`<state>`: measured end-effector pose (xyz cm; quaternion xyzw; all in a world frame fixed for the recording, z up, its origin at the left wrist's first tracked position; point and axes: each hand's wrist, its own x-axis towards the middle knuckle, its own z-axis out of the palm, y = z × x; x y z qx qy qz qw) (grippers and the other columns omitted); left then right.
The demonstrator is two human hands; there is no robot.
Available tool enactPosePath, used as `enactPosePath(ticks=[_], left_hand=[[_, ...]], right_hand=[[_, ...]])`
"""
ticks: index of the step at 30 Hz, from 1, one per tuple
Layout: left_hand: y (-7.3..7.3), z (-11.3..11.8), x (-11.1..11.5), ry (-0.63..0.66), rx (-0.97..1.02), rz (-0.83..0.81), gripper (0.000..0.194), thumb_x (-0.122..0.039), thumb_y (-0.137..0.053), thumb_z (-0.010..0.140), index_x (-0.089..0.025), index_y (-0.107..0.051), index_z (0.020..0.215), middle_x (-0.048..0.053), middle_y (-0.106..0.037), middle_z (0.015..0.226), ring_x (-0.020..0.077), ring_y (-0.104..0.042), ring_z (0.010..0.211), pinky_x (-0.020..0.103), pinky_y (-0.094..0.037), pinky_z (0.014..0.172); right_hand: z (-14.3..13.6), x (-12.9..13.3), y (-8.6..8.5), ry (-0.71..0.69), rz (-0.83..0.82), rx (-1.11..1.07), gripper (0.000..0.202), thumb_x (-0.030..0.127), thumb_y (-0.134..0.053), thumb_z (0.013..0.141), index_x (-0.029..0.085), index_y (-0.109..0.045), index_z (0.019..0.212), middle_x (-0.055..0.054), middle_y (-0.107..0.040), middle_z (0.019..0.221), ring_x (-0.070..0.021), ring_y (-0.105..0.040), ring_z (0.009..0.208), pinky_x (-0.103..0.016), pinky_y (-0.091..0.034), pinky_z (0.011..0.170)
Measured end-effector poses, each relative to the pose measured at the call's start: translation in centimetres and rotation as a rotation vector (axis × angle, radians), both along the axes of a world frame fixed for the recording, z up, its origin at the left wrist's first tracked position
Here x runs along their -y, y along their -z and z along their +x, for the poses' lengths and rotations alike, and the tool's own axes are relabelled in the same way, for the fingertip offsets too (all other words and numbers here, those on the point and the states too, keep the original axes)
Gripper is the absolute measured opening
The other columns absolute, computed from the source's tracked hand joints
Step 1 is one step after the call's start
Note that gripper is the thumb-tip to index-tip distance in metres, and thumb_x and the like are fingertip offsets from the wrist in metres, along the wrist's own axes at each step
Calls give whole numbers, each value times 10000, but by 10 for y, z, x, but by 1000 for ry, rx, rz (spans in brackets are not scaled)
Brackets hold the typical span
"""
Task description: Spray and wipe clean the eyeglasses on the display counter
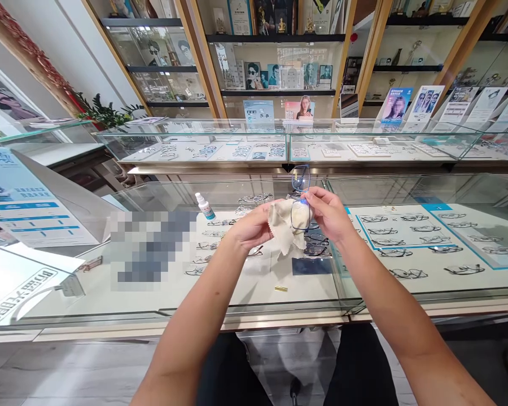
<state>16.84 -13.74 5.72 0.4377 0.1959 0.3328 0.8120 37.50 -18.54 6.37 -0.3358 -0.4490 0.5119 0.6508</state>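
Note:
Above the glass counter my right hand [327, 210] pinches a pair of blue-framed eyeglasses [301, 178] near the bridge. The eyeglasses are turned on end, one lens above the other. My left hand [256, 224] is closed on a cream cleaning cloth [284, 225] with a zigzag edge. The cloth lies against the lower lens, and some of it bunches behind that lens. Part of my left fingers is hidden by the cloth. A small white spray bottle [205, 206] with a blue label stands on the counter left of my hands.
Below the glass counter top [237, 309] lie rows of eyeglasses [410, 274]. A small gold-coloured bar [281, 288] shows in front of my hands. A leaning sign [34, 197] stands at left. Behind is another glass display case [220, 144]; my legs [364, 366] are below the counter edge.

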Motion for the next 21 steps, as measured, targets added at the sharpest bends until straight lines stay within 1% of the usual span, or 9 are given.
enactPosePath(ticks=[2, 4, 7, 9, 12, 14, 16, 19, 21], left_hand=[[-3, 6, 7, 5, -31, 81, 429, -261, -1043, 689, -142, -740, 968, 18, -740, 828, 116, -654, 650, 224, -520, 626], [-6, 12, 14, -24, -53, 133, 498, -369, -1072, 672, -156, -698, 922, -7, -704, 781, 95, -614, 621, 209, -480, 602], [-7, 20, 21, -77, -101, 172, 550, -470, -1059, 690, -161, -691, 958, -9, -696, 776, 103, -613, 638, 221, -469, 630], [-5, 23, 24, -87, -153, 210, 579, -552, -1034, 702, -150, -712, 969, -3, -690, 763, 113, -601, 636, 236, -454, 633], [-4, 26, 28, -128, -219, 322, 596, -669, -965, 744, -143, -725, 888, 5, -673, 734, 126, -578, 650, 258, -438, 648], [-4, 28, 31, -185, -244, 409, 584, -689, -926, 786, -145, -734, 875, 11, -677, 749, 133, -573, 683, 263, -435, 670], [-5, 31, 36, -248, -236, 459, 556, -673, -918, 805, -154, -741, 895, 7, -668, 755, 137, -565, 698, 260, -423, 667], [-4, 36, 41, -308, -165, 437, 556, -660, -934, 790, -168, -734, 954, 3, -673, 773, 139, -573, 700, 252, -423, 646], [-3, 39, 44, -313, -127, 402, 582, -652, -949, 775, -168, -724, 1005, 5, -691, 804, 134, -584, 703, 245, -441, 649]], right_hand=[[-1, 0, 2, 9, 4, 18, 529, 632, -1032, 592, 242, -752, 814, -6, -732, 867, -142, -550, 712, -274, -410, 603], [-3, -1, 4, 12, 15, 41, 528, 637, -1029, 605, 239, -752, 816, 3, -710, 842, -137, -534, 699, -273, -394, 604], [-4, -1, 7, 24, 49, 84, 506, 644, -1009, 650, 241, -753, 818, 9, -686, 832, -137, -510, 696, -282, -399, 627], [-5, -2, 8, 44, 77, 103, 495, 653, -993, 674, 246, -750, 817, 8, -680, 848, -147, -521, 723, -289, -419, 652], [-6, -3, 9, 68, 102, 106, 494, 656, -990, 683, 247, -747, 816, 2, -697, 891, -158, -553, 771, -292, -442, 689], [-6, -3, 10, 78, 107, 93, 489, 649, -995, 687, 248, -752, 823, 0, -709, 902, -158, -556, 781, -289, -443, 695], [-7, -3, 12, 92, 113, 76, 478, 646, -992, 699, 252, -759, 836, 0, -715, 904, -157, -552, 782, -286, -443, 696], [-7, -3, 14, 120, 125, 71, 463, 654, -976, 723, 262, -769, 861, 1, -710, 896, -161, -552, 786, -289, -447, 698], [-8, -3, 14, 129, 137, 84, 462, 665, -963, 735, 268, -773, 876, -3, -715, 903, -170, -570, 809, -297, -467, 725]])
